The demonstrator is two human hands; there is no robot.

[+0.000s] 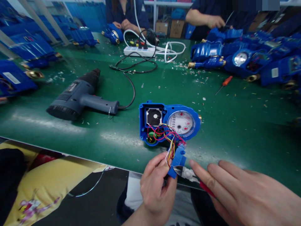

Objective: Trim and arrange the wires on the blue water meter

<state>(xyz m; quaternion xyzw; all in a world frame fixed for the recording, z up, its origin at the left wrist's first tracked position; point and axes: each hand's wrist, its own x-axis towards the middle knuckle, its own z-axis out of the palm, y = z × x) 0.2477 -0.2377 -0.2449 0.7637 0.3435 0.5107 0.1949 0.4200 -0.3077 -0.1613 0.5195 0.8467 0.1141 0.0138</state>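
Observation:
My left hand (156,188) is closed on a small blue plastic part (179,158) at the table's near edge. Red, yellow, white and dark wires (172,138) run from that part into a blue water meter (196,121). The meter lies face up, its side compartment uncovered and its round dial showing red pointers. My right hand (240,188) grips cutting pliers (188,173) with red handles, mostly hidden under the fingers. The pliers' jaws touch the lower end of the blue part; whether they are closed on it I cannot tell.
A grey heat gun (82,97) lies left on the green table (164,84). Behind are a white power strip (138,51) and cables. An orange screwdriver (227,81) lies right, near piled blue meters (244,59). More meters (30,47) stand left. Two people work opposite.

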